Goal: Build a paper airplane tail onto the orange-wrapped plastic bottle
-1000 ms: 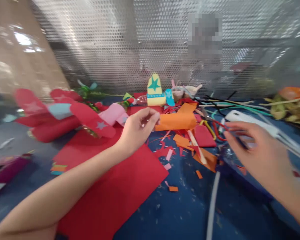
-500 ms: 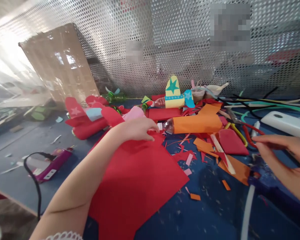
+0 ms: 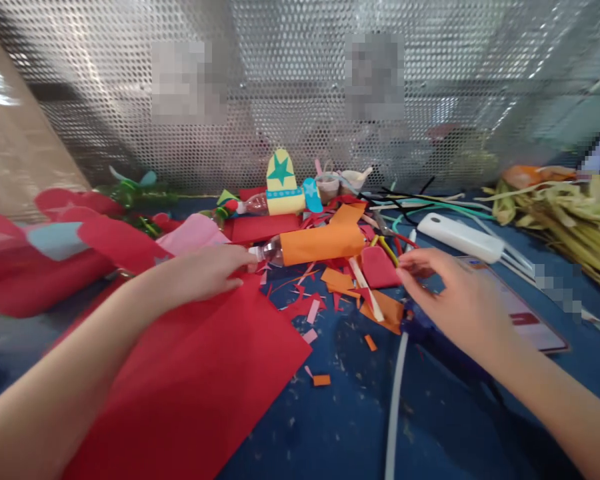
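Observation:
My left hand (image 3: pixel 207 270) is over a large red sheet (image 3: pixel 200 373), thumb and fingers apart. Its fingertips are beside the white-capped neck of a clear plastic bottle (image 3: pixel 270 252) wrapped in an orange sheet (image 3: pixel 323 244). On the other side, my right hand (image 3: pixel 450 293) has its thumb and forefinger pinched at the red handles of a pair of pliers (image 3: pixel 404 241), whose metal jaws lie among scraps. A yellow handle (image 3: pixel 389 250) and a rounded red piece (image 3: pixel 381 268) lie just left of those fingertips. Below the right hand is a dark blue glue gun (image 3: pixel 437 343) with a white stick.
Red decorated bottle shapes (image 3: pixel 45 267) crowd the left. A yellow-wrapped bottle with a green star (image 3: pixel 283 193) lies at the back before a perforated metal panel (image 3: pixel 280 80). Orange and pink scraps (image 3: pixel 343 280) litter the blue table. A white-handled tool (image 3: pixel 460 238) and dried husks (image 3: pixel 570 227) are right.
The view has turned right, so the bottles and sheet appear further left and the husks show. My right hand is more fully in view, its fingertips at the red handles.

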A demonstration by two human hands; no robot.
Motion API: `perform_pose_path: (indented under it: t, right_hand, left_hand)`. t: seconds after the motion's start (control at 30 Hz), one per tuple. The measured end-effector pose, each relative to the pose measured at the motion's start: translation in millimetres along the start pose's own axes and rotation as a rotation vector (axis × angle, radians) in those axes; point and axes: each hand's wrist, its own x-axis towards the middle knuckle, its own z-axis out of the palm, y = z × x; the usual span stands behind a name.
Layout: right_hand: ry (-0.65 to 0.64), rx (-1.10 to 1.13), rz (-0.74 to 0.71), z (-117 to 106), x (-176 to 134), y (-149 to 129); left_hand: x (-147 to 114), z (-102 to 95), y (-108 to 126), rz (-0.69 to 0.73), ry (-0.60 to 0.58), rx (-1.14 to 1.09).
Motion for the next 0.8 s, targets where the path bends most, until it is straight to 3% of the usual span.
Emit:
perform_pose_path:
  t: [0.03, 0.1, 0.2, 0.27, 0.37, 0.5, 0.6, 0.63, 0.73, 0.8]
  right_hand:
    - [-0.063, 0.03, 0.007, 1, 0, 0]
    - [-0.195, 0.086, -0.056, 2, -1, -1]
    - [-0.338, 0.139, -0.231, 5, -5, -6]
    - [-0.401, 0.143, -0.29, 10, -8, -11]
    - [-0.48, 0.133, -0.302, 19, -12, -15]
    - [-0.495, 0.208, -0.284, 24, -11, -15]
    - [-0.428, 0.294, -0.145, 17, -8, -13]
    - [-0.411, 0.324, -0.061, 14, -7, -13]
    - [-0.433, 0.387, 0.167, 7, -5, -16]
    - [-0.493, 0.371, 0.218, 7, -4, -20]
  left_hand:
    - [-2, -4.6, 2, 0.016, -0.09, 0.073]
    - [-5, -13.9, 6, 0.051, -0.145, 0.067]
    - [-6, -19.9, 13, 0.088, -0.142, -0.157]
    - [-4, -13.5, 19, 0.075, -0.153, -0.384]
    - [4, 13.8, 29, -0.035, -0.168, -0.779]
    - [7, 67.2, 43, -0.213, -0.17, -1.121]
    - [1, 98.3, 49, -0.287, -0.298, -1.302]
    - [-1, 104.7, 51, -0.3, -0.284, -1.331]
    - [-7, 112.9, 53, -0.3, -0.26, -1.361]
    - [-8, 112.3, 55, -0.308, -0.248, -1.403]
